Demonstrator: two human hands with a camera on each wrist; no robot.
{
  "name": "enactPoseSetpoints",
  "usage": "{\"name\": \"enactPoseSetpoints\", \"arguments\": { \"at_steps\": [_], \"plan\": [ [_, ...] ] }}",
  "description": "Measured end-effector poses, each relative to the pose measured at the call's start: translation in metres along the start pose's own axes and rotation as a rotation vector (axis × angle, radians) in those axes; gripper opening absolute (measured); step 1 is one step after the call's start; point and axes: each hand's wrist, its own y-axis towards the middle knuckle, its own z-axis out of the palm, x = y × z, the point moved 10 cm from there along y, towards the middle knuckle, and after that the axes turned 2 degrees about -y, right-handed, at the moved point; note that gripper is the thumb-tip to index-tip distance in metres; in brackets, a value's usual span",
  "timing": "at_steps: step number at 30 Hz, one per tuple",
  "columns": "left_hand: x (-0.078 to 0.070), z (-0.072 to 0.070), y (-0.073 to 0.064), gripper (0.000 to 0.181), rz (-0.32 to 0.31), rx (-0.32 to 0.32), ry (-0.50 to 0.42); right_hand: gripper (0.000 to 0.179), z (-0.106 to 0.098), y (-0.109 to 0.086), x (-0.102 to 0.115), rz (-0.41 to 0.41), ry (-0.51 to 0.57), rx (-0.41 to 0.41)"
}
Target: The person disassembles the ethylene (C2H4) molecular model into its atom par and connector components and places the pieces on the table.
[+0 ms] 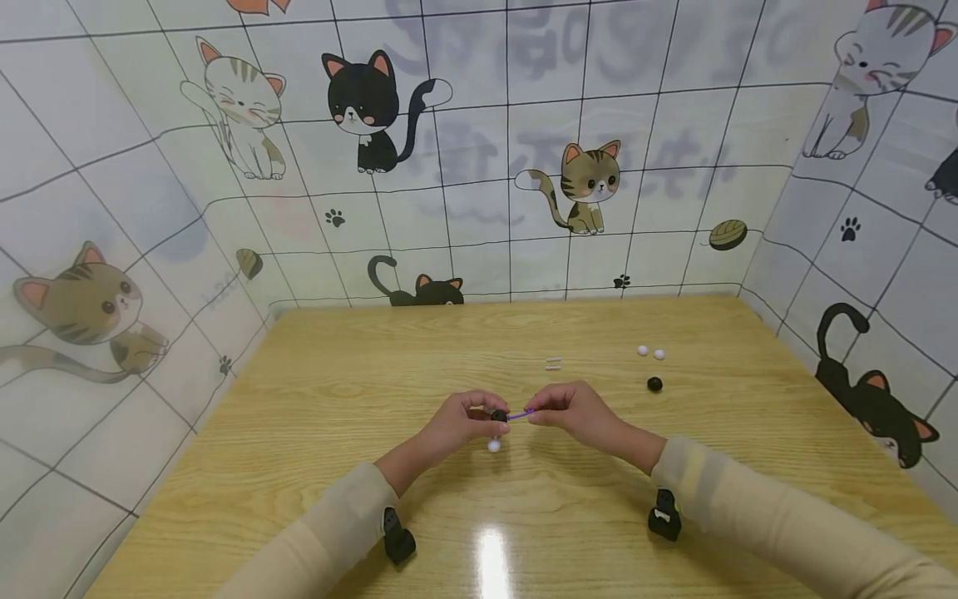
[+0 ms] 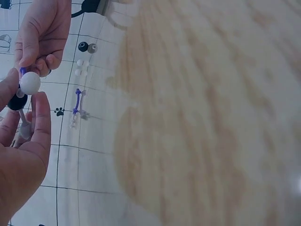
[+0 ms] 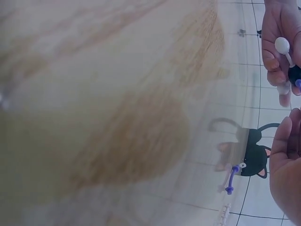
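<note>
My left hand holds a black ball between thumb and fingers. A white ball on a short white peg sticks out from it toward me. The left wrist view shows another pale peg and end piece on the black ball's other side, partly among the fingers. A thin purple connecting rod runs from the black ball to my right hand, which pinches its far end between thumb and fingertips. The assembly is held above the wooden table.
Two white balls and a loose black ball lie at the back right of the table. Two small pale pegs lie behind my hands. Another purple rod rests on the table. Cat-patterned walls enclose the back and sides.
</note>
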Motion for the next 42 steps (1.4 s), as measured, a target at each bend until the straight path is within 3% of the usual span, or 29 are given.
{"name": "enactPoseSetpoints", "arguments": {
  "at_steps": [19,28,31,35,38,40,42],
  "plan": [
    [-0.004,0.004,-0.001,0.023,0.026,0.031,-0.008,0.013,0.000,-0.002,0.002,-0.016,0.001,-0.005],
    [-0.005,0.002,0.002,0.028,0.033,-0.005,0.032,0.010,-0.004,-0.002,0.001,-0.023,-0.037,-0.037],
    [-0.015,0.004,-0.002,0.026,0.043,-0.008,0.053,0.010,-0.004,-0.003,-0.001,-0.016,-0.039,-0.041],
    [-0.017,0.005,-0.003,0.021,0.062,-0.018,0.071,0.011,-0.005,-0.005,-0.003,0.006,-0.026,-0.043],
    [-0.010,0.003,0.001,0.022,0.074,-0.008,0.067,0.013,-0.005,-0.007,-0.002,0.014,-0.007,-0.029],
    [-0.012,0.002,0.000,0.027,0.082,-0.001,0.062,0.017,-0.010,-0.008,-0.002,0.018,-0.008,-0.031],
    [-0.011,-0.004,-0.003,0.031,0.078,-0.014,0.055,0.019,-0.023,-0.012,-0.008,0.057,-0.022,-0.084]
  ]
}}
